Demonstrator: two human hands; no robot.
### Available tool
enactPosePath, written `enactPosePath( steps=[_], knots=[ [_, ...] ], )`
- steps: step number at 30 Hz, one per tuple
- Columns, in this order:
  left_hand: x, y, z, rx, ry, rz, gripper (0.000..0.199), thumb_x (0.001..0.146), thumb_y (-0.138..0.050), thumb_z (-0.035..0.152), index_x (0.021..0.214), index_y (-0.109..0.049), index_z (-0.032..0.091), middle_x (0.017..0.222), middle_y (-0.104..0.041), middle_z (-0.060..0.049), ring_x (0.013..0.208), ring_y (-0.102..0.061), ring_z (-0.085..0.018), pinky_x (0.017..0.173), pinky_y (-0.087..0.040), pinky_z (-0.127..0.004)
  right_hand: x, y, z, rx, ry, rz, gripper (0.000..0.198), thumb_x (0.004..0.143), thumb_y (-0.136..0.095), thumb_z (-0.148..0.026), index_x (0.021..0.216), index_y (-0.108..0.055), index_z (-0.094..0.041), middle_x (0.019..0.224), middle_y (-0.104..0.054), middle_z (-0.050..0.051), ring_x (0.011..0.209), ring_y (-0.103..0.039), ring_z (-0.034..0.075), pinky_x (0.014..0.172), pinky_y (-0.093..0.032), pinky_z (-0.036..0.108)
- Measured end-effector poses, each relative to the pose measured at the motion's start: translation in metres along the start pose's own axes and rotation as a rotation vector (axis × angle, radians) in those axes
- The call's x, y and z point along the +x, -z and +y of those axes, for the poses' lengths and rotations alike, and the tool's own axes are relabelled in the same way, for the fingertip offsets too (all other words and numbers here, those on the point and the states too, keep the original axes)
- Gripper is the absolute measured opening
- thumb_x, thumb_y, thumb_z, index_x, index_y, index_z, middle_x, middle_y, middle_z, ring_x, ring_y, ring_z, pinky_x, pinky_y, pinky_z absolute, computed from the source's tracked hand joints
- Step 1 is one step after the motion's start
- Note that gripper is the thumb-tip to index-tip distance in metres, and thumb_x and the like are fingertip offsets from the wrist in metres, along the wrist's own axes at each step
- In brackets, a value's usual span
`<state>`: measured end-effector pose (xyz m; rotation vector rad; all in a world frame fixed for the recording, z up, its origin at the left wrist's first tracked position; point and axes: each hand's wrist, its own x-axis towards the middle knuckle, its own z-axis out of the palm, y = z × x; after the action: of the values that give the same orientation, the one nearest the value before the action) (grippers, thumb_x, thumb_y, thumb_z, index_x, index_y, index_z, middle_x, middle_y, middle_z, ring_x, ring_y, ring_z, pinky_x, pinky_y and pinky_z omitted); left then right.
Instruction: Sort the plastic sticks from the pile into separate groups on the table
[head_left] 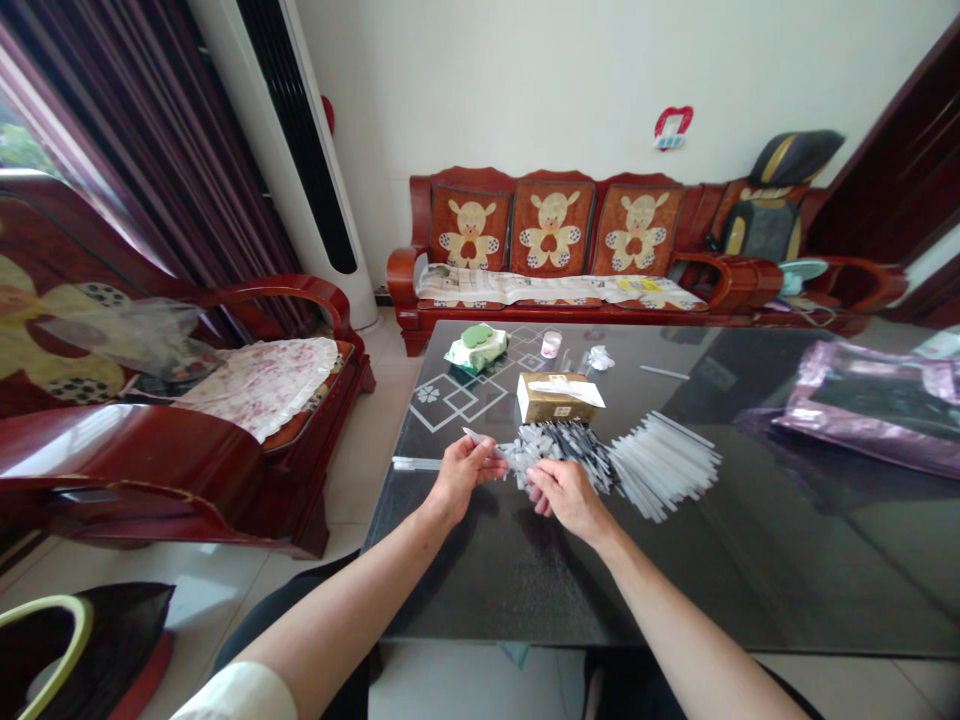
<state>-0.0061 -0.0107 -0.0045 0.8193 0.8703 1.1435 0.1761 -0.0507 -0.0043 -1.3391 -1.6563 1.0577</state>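
Note:
My left hand is closed on a thin whitish stick above the dark table, with one end poking up past the thumb. Close by on the right, my right hand has thumb and fingers pinched together. Whatever sits in that pinch is too small to make out. Just behind the hands lies a heap of small grey and clear pieces, next to darker thin pieces. To their right spreads a fan of pale translucent sticks. A few more clear sticks lie left of my left hand.
On the black glossy table stand a tissue box, a green wipes pack, a small white jar and crumpled tissue. A purple-edged plastic bag lies right. A wooden sofa stands behind.

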Motion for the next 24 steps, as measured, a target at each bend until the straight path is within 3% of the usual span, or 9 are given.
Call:
enactPosePath(
  steps=[4, 11, 16, 21, 24],
  knots=[
    [0.0004, 0.0001, 0.0005, -0.002, 0.000, 0.017, 0.030, 0.074, -0.074, 0.034, 0.086, -0.058, 0.011, 0.072, -0.068, -0.007, 0.062, -0.067, -0.015, 0.061, -0.056, -0.025, 0.0005, 0.0001, -0.0005, 0.037, -0.052, 0.019, 0.041, 0.090, -0.042, -0.049, 0.075, -0.060, -0.016, 0.059, -0.063, 0.002, 0.045, -0.060, 0.014, 0.039, -0.045, 0.022],
    [-0.0008, -0.0008, -0.0004, -0.002, 0.001, 0.013, 0.032, 0.073, -0.075, 0.036, 0.086, -0.058, 0.011, 0.072, -0.068, -0.006, 0.061, -0.066, -0.014, 0.060, -0.055, -0.025, 0.0015, 0.0015, -0.0016, 0.019, -0.004, 0.065, 0.018, 0.078, -0.061, -0.035, 0.079, -0.059, -0.018, 0.061, -0.063, -0.001, 0.047, -0.061, 0.013, 0.043, -0.046, 0.021],
    [0.0000, 0.0000, -0.0001, -0.010, -0.008, 0.000, 0.032, 0.072, -0.075, 0.036, 0.085, -0.059, 0.012, 0.073, -0.067, -0.007, 0.063, -0.067, -0.015, 0.062, -0.056, -0.026, 0.0014, 0.0001, -0.0015, 0.032, -0.041, -0.007, 0.035, 0.089, -0.044, -0.044, 0.071, -0.058, -0.017, 0.056, -0.062, 0.000, 0.044, -0.059, 0.013, 0.038, -0.044, 0.021],
    [0.0009, -0.0001, 0.0013, -0.009, -0.007, 0.019, 0.033, 0.072, -0.075, 0.037, 0.084, -0.059, 0.012, 0.074, -0.068, -0.007, 0.063, -0.066, -0.015, 0.062, -0.056, -0.026, 0.0027, -0.0008, -0.0016, 0.052, -0.075, 0.050, 0.023, 0.080, -0.058, -0.041, 0.083, -0.058, -0.017, 0.060, -0.063, -0.001, 0.046, -0.060, 0.013, 0.040, -0.045, 0.021],
    [0.0009, 0.0000, 0.0016, -0.001, 0.003, 0.018, 0.033, 0.072, -0.075, 0.037, 0.085, -0.058, 0.012, 0.073, -0.068, -0.007, 0.062, -0.066, -0.014, 0.061, -0.055, -0.026, 0.0029, -0.0017, -0.0021, 0.041, -0.057, 0.019, 0.026, 0.083, -0.052, -0.042, 0.076, -0.057, -0.017, 0.057, -0.062, -0.001, 0.044, -0.059, 0.012, 0.040, -0.044, 0.020]
  ],
)
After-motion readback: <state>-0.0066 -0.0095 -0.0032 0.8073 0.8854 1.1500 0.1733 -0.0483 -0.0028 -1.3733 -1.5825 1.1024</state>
